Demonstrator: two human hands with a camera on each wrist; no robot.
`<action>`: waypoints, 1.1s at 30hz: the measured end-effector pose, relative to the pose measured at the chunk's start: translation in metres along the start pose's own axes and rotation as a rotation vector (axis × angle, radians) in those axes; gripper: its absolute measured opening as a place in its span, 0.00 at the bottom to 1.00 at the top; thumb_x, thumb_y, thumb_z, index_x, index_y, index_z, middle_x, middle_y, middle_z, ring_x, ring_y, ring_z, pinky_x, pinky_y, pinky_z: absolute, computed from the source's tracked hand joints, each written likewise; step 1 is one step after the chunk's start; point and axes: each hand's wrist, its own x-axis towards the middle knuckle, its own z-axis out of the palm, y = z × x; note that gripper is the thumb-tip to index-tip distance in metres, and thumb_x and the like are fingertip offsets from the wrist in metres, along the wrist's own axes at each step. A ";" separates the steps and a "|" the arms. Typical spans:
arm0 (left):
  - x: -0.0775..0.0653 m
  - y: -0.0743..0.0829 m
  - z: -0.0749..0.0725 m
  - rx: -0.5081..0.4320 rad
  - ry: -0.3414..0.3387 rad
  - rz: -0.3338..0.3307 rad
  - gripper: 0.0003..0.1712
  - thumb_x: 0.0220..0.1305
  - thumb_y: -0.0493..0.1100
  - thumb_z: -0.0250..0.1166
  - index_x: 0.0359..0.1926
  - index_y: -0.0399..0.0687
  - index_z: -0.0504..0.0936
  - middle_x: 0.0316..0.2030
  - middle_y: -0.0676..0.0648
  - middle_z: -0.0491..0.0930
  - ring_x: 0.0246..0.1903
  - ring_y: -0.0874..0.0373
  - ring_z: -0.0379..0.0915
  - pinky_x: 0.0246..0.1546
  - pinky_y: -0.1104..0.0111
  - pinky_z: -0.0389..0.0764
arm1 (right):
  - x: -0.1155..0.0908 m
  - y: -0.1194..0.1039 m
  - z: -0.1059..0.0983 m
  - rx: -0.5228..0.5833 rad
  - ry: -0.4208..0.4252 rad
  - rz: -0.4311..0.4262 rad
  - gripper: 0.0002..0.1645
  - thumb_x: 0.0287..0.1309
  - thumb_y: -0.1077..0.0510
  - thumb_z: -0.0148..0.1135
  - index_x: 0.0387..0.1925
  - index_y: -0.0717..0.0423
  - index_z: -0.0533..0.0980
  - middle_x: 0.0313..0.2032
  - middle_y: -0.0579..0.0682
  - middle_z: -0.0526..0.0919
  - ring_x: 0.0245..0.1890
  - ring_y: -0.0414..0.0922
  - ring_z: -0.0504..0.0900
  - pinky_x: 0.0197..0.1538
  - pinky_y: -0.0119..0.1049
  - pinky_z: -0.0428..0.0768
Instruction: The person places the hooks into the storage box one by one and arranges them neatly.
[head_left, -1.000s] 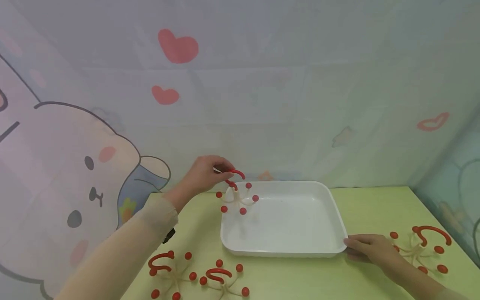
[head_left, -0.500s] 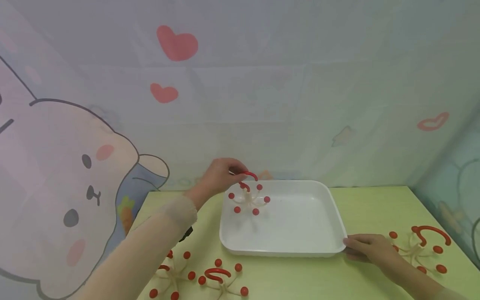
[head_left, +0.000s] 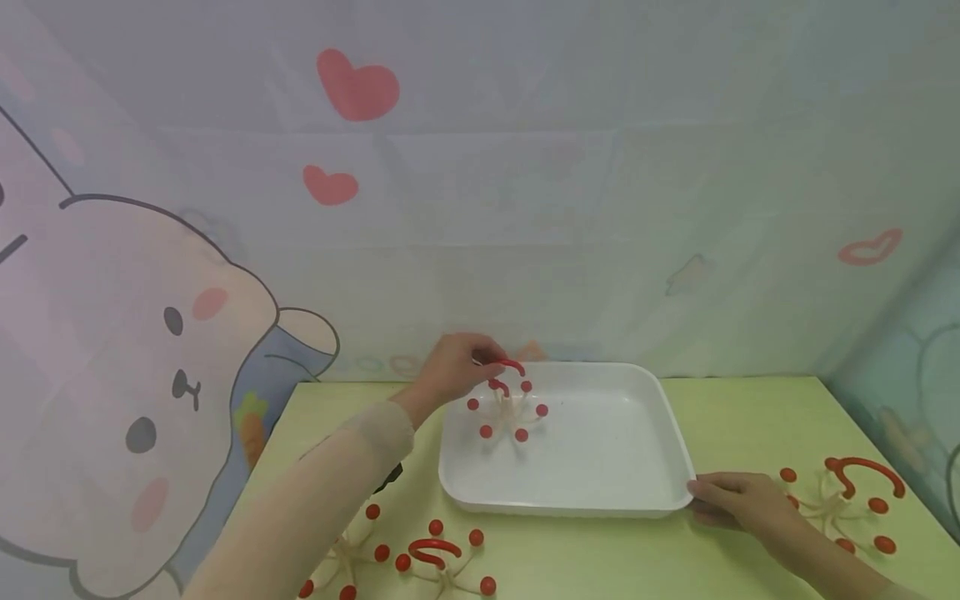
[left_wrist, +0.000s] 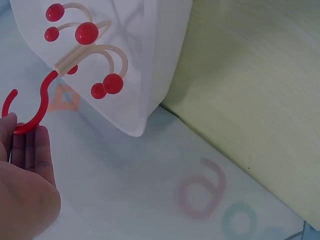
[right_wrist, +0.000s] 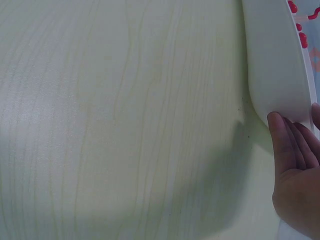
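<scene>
My left hand [head_left: 461,368] pinches the curved red hook of a hook hanger [head_left: 507,404], whose cream arms end in red balls. In the left wrist view, thumb and fingers meet on the bend of the red hook [left_wrist: 32,125], and the arms hang down over the white interior. A white rectangular tray [head_left: 577,508] lies under the hanger, which is over its left back part. At the tray's front right corner, my right hand [head_left: 742,502] grips the rim, thumb on top. The right wrist view shows these fingers [right_wrist: 282,145] against the tray's outer wall [right_wrist: 275,60].
Similar hangers lie on the light green table [head_left: 600,558]: one hanger [head_left: 446,575] in front of the tray, another hanger [head_left: 345,554] partly behind my left sleeve, and a third hanger [head_left: 831,504] beyond my right hand. A printed cloth [head_left: 525,208] hangs behind the table.
My left hand has carried the hanger rightward from the tray's left edge to over its inside, then slightly lower. My right hand has stayed at the corner.
</scene>
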 end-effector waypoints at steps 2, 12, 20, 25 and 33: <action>0.000 -0.002 0.003 -0.003 -0.004 -0.004 0.07 0.69 0.38 0.75 0.47 0.47 0.92 0.40 0.53 0.89 0.44 0.56 0.86 0.50 0.65 0.88 | 0.001 0.001 0.000 -0.007 0.016 0.010 0.33 0.74 0.52 0.68 0.61 0.80 0.77 0.55 0.63 0.88 0.48 0.45 0.92 0.51 0.42 0.90; 0.001 -0.012 0.014 -0.004 -0.018 -0.019 0.06 0.69 0.38 0.74 0.46 0.46 0.92 0.40 0.52 0.89 0.44 0.56 0.86 0.49 0.66 0.89 | -0.001 -0.002 -0.001 -0.009 -0.007 0.012 0.32 0.75 0.51 0.67 0.62 0.78 0.77 0.57 0.63 0.87 0.49 0.43 0.91 0.53 0.42 0.89; 0.003 -0.018 0.020 -0.007 -0.016 -0.023 0.06 0.69 0.37 0.74 0.46 0.44 0.92 0.40 0.52 0.90 0.43 0.57 0.87 0.45 0.67 0.89 | -0.001 -0.001 -0.001 -0.001 -0.015 -0.002 0.33 0.75 0.52 0.67 0.63 0.79 0.76 0.57 0.63 0.87 0.48 0.40 0.91 0.52 0.41 0.89; 0.003 -0.019 0.018 0.016 -0.006 0.002 0.06 0.69 0.38 0.74 0.46 0.44 0.92 0.40 0.51 0.90 0.44 0.55 0.87 0.51 0.64 0.88 | -0.001 0.000 0.000 0.006 -0.018 0.002 0.32 0.75 0.52 0.67 0.62 0.79 0.76 0.57 0.63 0.87 0.48 0.41 0.91 0.53 0.41 0.89; 0.002 -0.021 0.016 0.014 -0.005 0.024 0.05 0.69 0.37 0.74 0.44 0.44 0.92 0.40 0.49 0.90 0.45 0.54 0.88 0.52 0.63 0.89 | -0.002 -0.002 -0.001 0.002 -0.010 0.006 0.32 0.75 0.52 0.67 0.62 0.78 0.77 0.57 0.63 0.87 0.49 0.43 0.91 0.52 0.42 0.90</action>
